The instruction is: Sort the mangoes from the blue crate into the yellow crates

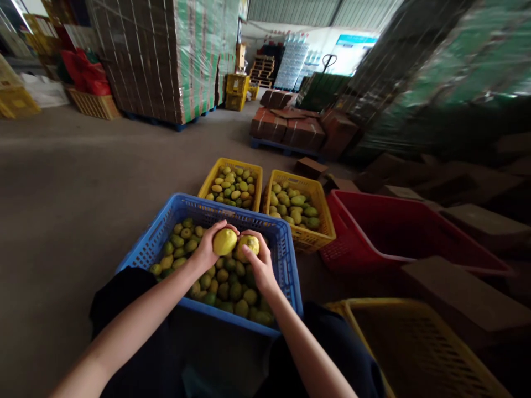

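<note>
Over a blue plastic crate (139, 251) I hold two yellow lemons side by side. My left hand (209, 243) is closed around the smooth lemon (224, 242). In my right hand (262, 262) sits the other lemon (250, 243), paler and marked with blemishes, my thumb lying across its lower side. Both hands are close together, above the heap of green and yellow lemons (224, 290) that fills much of the crate. The crate stands between my knees, and my forearms cross its near rim.
Beyond the blue crate stand two yellow crates of lemons, a left one (260, 182) and a right one (313, 239). A red bin (365, 254) is to the right, with a yellow crate (415, 342) nearer me. Cardboard pieces (468, 290) lie there. Wrapped pallet stacks (145, 61) rise behind.
</note>
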`<state>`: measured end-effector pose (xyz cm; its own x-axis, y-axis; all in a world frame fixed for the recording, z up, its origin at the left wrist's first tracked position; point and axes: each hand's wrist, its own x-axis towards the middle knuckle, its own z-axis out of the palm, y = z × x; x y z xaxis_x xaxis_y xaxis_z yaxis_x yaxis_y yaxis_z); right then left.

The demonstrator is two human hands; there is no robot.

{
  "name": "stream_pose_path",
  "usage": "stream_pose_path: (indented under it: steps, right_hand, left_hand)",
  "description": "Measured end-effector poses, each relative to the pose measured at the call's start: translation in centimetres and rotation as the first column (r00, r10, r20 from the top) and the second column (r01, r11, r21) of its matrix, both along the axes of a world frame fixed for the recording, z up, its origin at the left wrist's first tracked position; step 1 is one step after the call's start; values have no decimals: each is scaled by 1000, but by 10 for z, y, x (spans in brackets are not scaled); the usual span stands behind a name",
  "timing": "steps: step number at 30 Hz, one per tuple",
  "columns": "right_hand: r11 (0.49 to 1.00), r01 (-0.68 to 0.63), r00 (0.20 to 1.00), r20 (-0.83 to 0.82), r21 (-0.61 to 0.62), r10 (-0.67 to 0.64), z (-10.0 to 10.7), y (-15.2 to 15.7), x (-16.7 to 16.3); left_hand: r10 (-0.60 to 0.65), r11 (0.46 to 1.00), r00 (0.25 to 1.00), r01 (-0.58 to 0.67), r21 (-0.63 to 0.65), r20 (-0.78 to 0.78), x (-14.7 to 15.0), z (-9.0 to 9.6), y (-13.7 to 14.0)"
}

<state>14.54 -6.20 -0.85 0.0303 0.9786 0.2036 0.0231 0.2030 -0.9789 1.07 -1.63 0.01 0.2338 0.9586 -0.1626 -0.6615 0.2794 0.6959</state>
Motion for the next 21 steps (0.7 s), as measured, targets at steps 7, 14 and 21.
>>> stream_pose_path:
  steps: [7, 14, 21]
  right_hand:
    - [978, 110, 991, -62, -175, -122, -20, 9, -5]
    - [964, 219, 967, -95, -150, -235, -40, 14, -6]
    - [998, 60, 983, 174, 23, -63, -50, -13, -24]
  left_hand:
    - [90, 937, 990, -46, -347, 109, 15, -14, -2]
    - [32, 952, 987, 18, -306, 156, 28, -29, -14]
    - [64, 967, 988, -27, -253, 140, 27, -51, -15]
